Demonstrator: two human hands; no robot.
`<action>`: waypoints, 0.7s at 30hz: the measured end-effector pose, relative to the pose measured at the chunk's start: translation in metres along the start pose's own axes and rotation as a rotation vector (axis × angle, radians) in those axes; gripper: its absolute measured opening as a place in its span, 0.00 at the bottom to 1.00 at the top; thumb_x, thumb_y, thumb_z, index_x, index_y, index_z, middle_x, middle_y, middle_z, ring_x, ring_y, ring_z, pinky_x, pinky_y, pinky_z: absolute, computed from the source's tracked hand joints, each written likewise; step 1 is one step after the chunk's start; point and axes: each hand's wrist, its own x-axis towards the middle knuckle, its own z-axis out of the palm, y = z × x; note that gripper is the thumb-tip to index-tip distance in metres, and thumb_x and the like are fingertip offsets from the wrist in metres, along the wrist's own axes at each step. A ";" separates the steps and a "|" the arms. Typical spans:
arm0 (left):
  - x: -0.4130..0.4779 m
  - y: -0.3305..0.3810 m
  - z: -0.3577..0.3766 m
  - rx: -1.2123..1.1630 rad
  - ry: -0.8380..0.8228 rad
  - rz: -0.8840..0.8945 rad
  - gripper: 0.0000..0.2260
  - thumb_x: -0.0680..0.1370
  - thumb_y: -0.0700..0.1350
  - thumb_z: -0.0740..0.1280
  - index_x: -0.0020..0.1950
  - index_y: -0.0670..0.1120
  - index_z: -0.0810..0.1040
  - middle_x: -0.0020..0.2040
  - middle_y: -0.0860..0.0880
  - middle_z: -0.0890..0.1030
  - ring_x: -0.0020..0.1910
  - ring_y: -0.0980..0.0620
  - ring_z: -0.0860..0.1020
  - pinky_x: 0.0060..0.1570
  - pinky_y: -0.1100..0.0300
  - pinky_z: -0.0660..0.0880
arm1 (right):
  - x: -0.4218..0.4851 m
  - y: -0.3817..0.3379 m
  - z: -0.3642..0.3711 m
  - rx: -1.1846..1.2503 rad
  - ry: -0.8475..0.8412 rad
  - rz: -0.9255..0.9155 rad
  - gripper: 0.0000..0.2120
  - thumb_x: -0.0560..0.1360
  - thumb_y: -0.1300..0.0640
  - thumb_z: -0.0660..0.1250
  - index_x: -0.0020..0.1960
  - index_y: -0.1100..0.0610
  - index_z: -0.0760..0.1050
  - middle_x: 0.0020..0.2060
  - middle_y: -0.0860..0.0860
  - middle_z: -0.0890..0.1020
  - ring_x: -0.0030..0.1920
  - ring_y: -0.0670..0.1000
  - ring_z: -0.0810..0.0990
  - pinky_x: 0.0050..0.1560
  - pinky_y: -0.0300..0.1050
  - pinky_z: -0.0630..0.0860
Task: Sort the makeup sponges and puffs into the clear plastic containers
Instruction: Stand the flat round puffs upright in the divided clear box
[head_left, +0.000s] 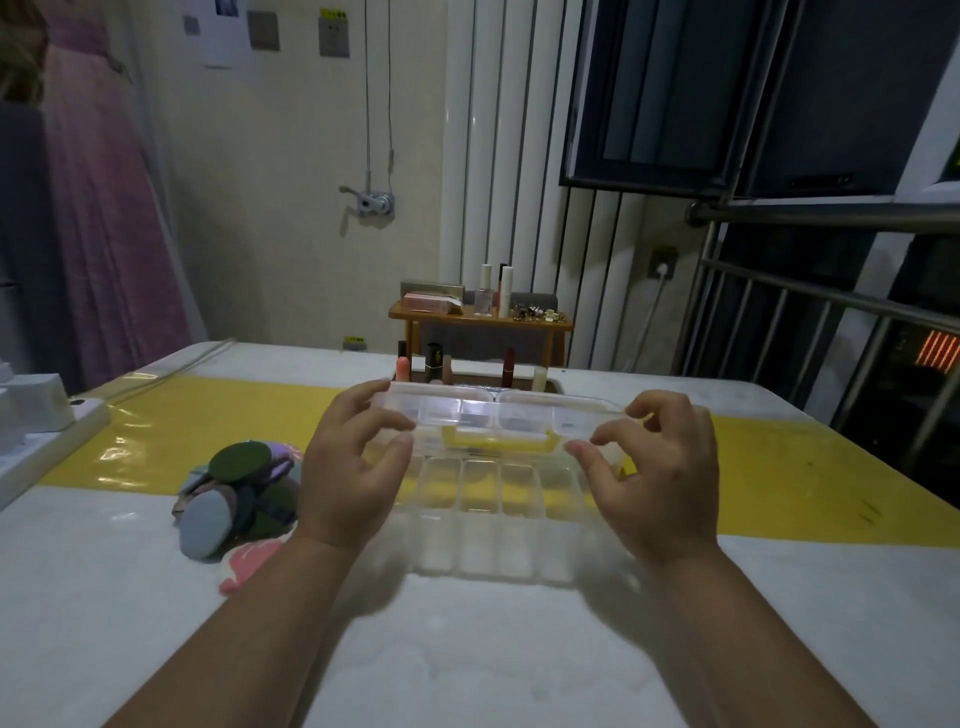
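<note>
A clear plastic container (493, 514) with several small compartments lies on the table in front of me. Its hinged lid (498, 413) is raised partway at the far side. My left hand (353, 467) grips the lid's left end with curled fingers and thumb. My right hand (654, 473) pinches the lid's right end. A pile of round makeup puffs (239, 493) in dark green, grey-blue and purple lies left of the container, close to my left wrist. A pink sponge (244, 566) lies at the near edge of that pile.
A yellow strip (805, 467) crosses the white table (467, 649). Lipsticks (434, 361) stand in a tray behind the container. A small wooden shelf (480, 317) with bottles stands further back. A white power strip (47, 431) lies at the left edge.
</note>
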 end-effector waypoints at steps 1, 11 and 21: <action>0.001 0.000 0.001 -0.023 -0.028 -0.077 0.08 0.71 0.49 0.65 0.46 0.51 0.81 0.64 0.54 0.74 0.64 0.57 0.70 0.61 0.64 0.66 | 0.002 -0.002 0.000 -0.016 -0.003 0.002 0.10 0.68 0.51 0.78 0.38 0.57 0.82 0.42 0.54 0.75 0.41 0.52 0.70 0.38 0.45 0.68; 0.012 -0.002 0.001 -0.355 -0.261 -0.485 0.29 0.73 0.27 0.64 0.61 0.59 0.79 0.60 0.57 0.75 0.57 0.60 0.74 0.46 0.60 0.77 | 0.017 -0.019 0.002 0.003 -0.191 0.068 0.11 0.71 0.61 0.74 0.52 0.55 0.82 0.44 0.51 0.80 0.41 0.52 0.79 0.37 0.41 0.70; 0.020 -0.002 0.000 -0.376 -0.329 -0.586 0.40 0.71 0.21 0.56 0.73 0.58 0.68 0.68 0.48 0.71 0.66 0.50 0.70 0.48 0.57 0.78 | 0.047 -0.040 0.038 0.100 -0.855 0.213 0.27 0.72 0.47 0.72 0.70 0.45 0.72 0.65 0.44 0.71 0.66 0.50 0.70 0.65 0.48 0.70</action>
